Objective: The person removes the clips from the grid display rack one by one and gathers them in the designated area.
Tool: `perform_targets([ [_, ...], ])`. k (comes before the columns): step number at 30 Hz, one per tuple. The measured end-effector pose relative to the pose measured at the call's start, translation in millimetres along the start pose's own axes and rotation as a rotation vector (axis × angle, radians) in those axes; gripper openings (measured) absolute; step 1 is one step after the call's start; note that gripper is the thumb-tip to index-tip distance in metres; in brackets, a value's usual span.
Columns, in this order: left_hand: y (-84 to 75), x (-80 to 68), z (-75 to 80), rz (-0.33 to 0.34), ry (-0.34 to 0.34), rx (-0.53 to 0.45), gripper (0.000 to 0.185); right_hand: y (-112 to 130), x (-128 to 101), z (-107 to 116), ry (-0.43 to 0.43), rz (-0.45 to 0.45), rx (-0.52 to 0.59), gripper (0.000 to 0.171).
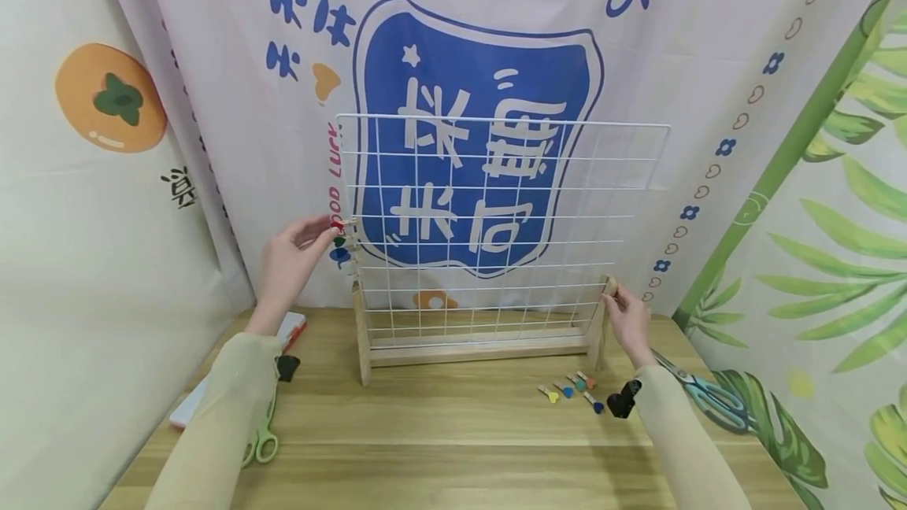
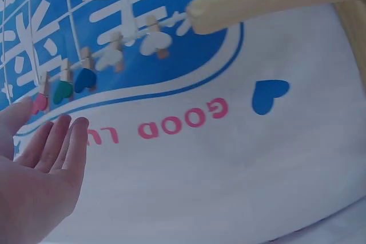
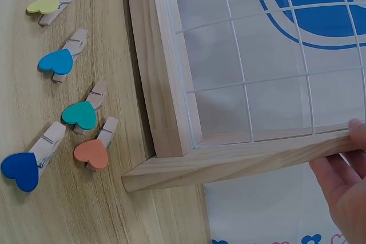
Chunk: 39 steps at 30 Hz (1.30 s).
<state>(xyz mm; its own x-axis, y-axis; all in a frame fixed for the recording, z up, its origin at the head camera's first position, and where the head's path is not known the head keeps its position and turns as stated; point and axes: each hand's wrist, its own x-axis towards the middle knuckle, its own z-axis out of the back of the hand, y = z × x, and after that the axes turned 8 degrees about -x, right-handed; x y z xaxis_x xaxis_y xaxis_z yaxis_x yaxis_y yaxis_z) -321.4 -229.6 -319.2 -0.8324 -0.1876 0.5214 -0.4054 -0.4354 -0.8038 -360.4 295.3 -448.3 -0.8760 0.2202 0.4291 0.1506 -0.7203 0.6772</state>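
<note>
The left hand (image 1: 292, 258) is held up at the left edge of the white wire grid (image 1: 496, 219), its fingertips (image 1: 327, 228) meeting the red heart clip (image 1: 338, 224) at the top of a short column of clips pegged down that edge; in the left wrist view the fingers are seen straight and loosely spread rather than curled, with a green heart clip (image 2: 61, 91) and a blue heart clip (image 2: 86, 79) just beyond them. Whether the red clip is actually pinched cannot be told. The right hand (image 1: 627, 319) is placed at the opposite edge, where the top of the right wooden post (image 1: 599, 321) is gripped between thumb and fingers. The grid is stood upright in its wooden frame (image 3: 171, 112) on the worktop (image 1: 453, 431), close to the printed curtain (image 1: 496, 38) behind. Just inward of and below the right hand, five loose heart clips (image 3: 60, 101) are laid in a small cluster on the wood, clear of the frame's foot. Scissors with blue handles (image 1: 708, 393) are found outward of the right hand, near the worktop's right edge, and green-handled scissors (image 1: 264, 435) lie under the left forearm. Between the two forearms a broad stretch of bare wood is left in front of the frame.
</note>
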Motion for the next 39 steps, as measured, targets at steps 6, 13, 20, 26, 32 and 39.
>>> perform_targets([
  [6, -4.3, 5.9, -4.7, -0.054, -0.012, 0.046, 0.035, 0.3, 0.4, -1.2, 0.031, -0.019, 0.004, 0.034],
  [13, -4.2, 8.1, -5.0, -0.045, -0.039, 0.087, 0.034, 1.6, 0.2, 0.1, 0.033, -0.023, -0.006, 0.04],
  [20, -3.9, 7.1, -4.0, -0.041, -0.04, 0.105, 0.034, 1.2, -1.0, 1.1, 0.01, -0.001, -0.023, 0.037],
  [26, -3.7, 7.7, -4.5, -0.023, -0.032, 0.099, 0.036, 0.2, -1.4, 1.0, 0.026, -0.02, -0.016, 0.04],
  [32, -3.7, 7.2, -4.7, -0.038, -0.058, 0.107, 0.032, 1.1, -2.7, 0.9, 0.032, -0.024, -0.028, 0.038],
  [39, -0.7, 5.5, 1.1, -0.034, -0.115, 0.081, 0.033, -0.2, -1.9, 1.3, 0.036, -0.033, -0.015, 0.04],
])
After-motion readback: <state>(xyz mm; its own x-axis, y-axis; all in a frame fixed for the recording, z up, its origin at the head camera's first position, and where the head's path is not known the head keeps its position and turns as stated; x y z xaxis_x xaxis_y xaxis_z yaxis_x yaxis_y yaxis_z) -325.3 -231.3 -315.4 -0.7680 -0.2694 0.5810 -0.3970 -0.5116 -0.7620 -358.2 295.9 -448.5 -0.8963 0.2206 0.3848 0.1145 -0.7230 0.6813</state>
